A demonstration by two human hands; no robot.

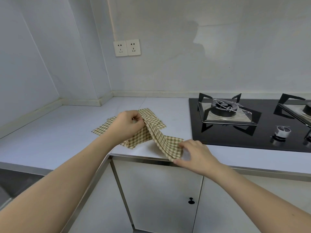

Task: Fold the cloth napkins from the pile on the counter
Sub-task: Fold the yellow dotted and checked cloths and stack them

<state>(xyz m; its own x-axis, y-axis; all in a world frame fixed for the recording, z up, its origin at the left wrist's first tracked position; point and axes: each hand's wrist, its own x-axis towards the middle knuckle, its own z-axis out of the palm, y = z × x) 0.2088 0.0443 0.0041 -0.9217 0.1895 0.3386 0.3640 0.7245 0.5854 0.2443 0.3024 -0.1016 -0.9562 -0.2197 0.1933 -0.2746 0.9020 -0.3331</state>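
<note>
I see a light grey counter (50,135) running into a corner, and on it, a little left of the middle, a loose pile of checked napkins (152,121) in beige and olive, lying flat and overlapping at odd angles. My left hand (127,126) is over the pile, its fingers curled and pinching together the gathered upper edge of one napkin (157,137) that is lifted off the rest. That cloth hangs in soft folds from the left hand and runs down to the right and nearer, toward the front edge of the counter. My right hand (196,155) is at that near end, thumb underneath and fingers on top, clamped on the lower corner of the same napkin just at the counter's metal-trimmed lip. So both hands grip one cloth, stretched loosely between them, with the rest of the pile beneath and behind it.

To the right, set into the counter, is a black glass hob (235,137). Its left burner (224,109) sits in a steel tray under a black pan support, and some thin wire lies across it; I cannot tell what the wire is. A round control knob (282,131) is nearer on the glass. A second burner (303,110) is cut off by the right edge.

Below the counter are white cabinet doors (159,195), shut, one with a small black knob (191,201); what they hold is hidden. On the far wall is a double socket (127,47)
</note>
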